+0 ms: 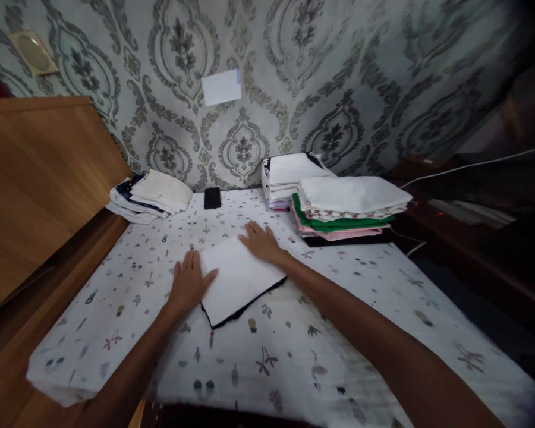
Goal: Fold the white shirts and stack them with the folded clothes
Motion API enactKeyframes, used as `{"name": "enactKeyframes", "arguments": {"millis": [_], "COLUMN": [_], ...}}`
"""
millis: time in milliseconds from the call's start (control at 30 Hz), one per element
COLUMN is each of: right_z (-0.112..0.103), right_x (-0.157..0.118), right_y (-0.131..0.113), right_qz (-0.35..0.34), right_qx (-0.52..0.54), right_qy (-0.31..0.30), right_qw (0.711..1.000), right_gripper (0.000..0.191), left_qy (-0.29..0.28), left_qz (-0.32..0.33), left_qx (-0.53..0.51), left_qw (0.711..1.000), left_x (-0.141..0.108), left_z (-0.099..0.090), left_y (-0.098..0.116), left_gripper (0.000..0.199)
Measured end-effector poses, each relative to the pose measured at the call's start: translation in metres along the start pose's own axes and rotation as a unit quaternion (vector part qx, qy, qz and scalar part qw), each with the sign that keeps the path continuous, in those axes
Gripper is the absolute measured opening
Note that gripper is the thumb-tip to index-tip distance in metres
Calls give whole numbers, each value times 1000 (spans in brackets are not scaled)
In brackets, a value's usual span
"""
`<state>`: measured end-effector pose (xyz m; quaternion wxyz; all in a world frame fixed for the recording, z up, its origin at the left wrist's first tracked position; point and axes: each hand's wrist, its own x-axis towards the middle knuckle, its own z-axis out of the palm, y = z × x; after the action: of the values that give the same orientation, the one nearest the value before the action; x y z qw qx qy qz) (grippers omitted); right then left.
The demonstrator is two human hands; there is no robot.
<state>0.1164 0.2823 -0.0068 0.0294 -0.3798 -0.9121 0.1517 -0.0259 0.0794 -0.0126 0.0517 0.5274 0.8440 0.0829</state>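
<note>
A white rectangular sheet (241, 282), paper or board by its look, lies flat in the middle of the patterned cloth, with dark fabric showing along its near edges. My left hand (189, 282) rests at its left edge, fingers stretched out and thumb over the white surface. At the far right corner of the sheet, my right hand (261, 242) lies flat with its fingers spread. Neither hand grips anything. Most of the dark fabric is hidden beneath the white sheet.
Folded clothes (151, 196) are piled at the back left, beside a dark phone-like object (212, 198). Two taller stacks of folded clothes (350, 205) stand at the back right. A wooden panel (44, 184) rises on the left, and a patterned wall (289, 77) closes the back.
</note>
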Motion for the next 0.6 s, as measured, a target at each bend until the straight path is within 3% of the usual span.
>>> {"name": "enactKeyframes", "arguments": {"millis": [133, 233, 433, 500, 600], "right_z": [-14, -24, -34, -37, -39], "right_x": [-14, -32, -47, -46, -48], "right_y": [17, 21, 14, 12, 11], "right_qz": [27, 59, 88, 97, 107], "right_qx": [4, -1, 22, 38, 62], "right_qy": [25, 43, 15, 1, -6], "right_qw": [999, 997, 996, 995, 992], "right_gripper": [50, 41, 34, 33, 31], "left_qy": [43, 61, -37, -21, -14], "left_qz": [25, -4, -107, -128, -174], "left_qx": [-97, -169, -290, -403, -599], "left_qw": [994, 984, 950, 906, 782], "left_x": [-4, 3, 23, 21, 7], "left_z": [-6, -19, -47, -50, -51], "left_y": [-19, -32, -29, -22, -11], "left_gripper": [68, 62, 26, 23, 20]}}
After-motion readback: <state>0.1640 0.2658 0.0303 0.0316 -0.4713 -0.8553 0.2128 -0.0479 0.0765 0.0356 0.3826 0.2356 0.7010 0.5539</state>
